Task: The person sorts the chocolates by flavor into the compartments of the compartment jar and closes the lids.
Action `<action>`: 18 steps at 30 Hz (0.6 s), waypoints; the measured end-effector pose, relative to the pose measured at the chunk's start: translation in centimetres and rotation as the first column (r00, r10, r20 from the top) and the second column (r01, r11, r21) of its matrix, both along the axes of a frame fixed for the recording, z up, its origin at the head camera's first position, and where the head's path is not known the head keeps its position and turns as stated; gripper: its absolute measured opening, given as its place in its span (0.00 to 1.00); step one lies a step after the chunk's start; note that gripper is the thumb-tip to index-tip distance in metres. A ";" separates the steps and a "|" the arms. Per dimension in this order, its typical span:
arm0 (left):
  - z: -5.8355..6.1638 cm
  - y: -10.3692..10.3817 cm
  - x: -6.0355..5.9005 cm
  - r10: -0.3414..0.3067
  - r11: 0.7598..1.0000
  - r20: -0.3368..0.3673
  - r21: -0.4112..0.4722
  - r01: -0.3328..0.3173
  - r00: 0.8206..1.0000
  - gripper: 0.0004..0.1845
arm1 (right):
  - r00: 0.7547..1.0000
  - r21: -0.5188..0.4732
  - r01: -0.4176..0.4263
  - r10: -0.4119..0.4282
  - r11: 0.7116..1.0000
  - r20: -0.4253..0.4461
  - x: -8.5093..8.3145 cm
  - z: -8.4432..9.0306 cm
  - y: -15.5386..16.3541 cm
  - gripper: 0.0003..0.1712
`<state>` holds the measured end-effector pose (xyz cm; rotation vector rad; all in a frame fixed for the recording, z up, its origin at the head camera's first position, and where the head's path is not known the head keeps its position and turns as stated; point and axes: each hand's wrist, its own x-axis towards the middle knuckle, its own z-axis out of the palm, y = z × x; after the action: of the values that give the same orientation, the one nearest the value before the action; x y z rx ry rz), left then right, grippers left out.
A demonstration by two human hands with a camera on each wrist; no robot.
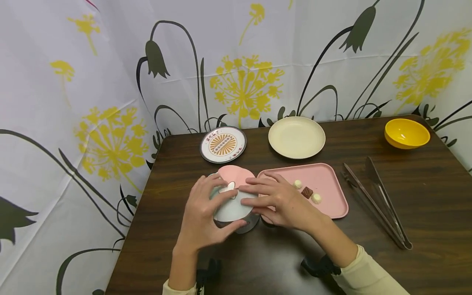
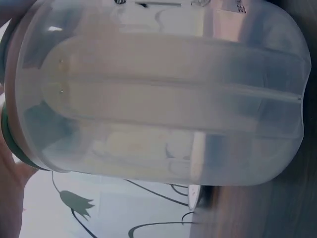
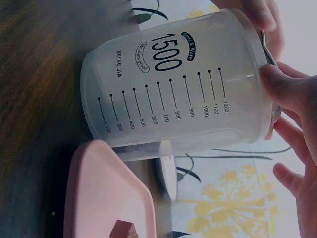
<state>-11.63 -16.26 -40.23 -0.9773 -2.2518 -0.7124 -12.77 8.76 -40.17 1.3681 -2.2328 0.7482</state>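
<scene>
A tall translucent canister [image 3: 163, 89] printed with "1500" and a measuring scale stands on the table. On top sits its round pink and pale blue lid [image 1: 234, 207], with a small white tab [image 1: 228, 187] in the middle. My left hand [image 1: 206, 215] grips the lid from the left, its thumb at the near edge and its fingers curled over the top. From the right, my right hand [image 1: 284, 200] holds the lid's edge between thumb and fingers. The clear body [image 2: 163, 99] fills the left wrist view.
Beside the canister lies a pink tray [image 1: 335, 205] with several small chocolates [image 1: 307, 192]. Metal tongs [image 1: 391, 221] are to its right. Behind are a patterned plate [image 1: 223, 144], a cream plate [image 1: 296, 137] and a yellow bowl [image 1: 407, 133].
</scene>
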 end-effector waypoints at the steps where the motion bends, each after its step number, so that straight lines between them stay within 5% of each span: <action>1: 0.0 -0.1 -0.1 -0.026 1.000 0.021 -0.003 0.026 0.999 0.34 | 1.000 0.001 -0.003 0.003 1.000 0.001 -0.1 0.0 0.0 0.24; 5: -0.5 -0.1 -0.2 -0.063 0.998 0.052 0.002 0.063 0.997 0.33 | 1.000 0.008 -0.009 0.009 1.000 0.009 -0.3 -0.2 0.2 0.23; 18: -1.6 0.4 -0.6 -0.040 0.995 -0.022 0.096 0.042 0.999 0.29 | 0.999 0.012 -0.007 0.008 1.000 -0.037 -0.5 -0.1 0.2 0.24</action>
<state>-12.28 -15.81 -41.82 -0.9818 -2.1649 -0.8174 -13.32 8.99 -40.24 1.3855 -2.2080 0.7078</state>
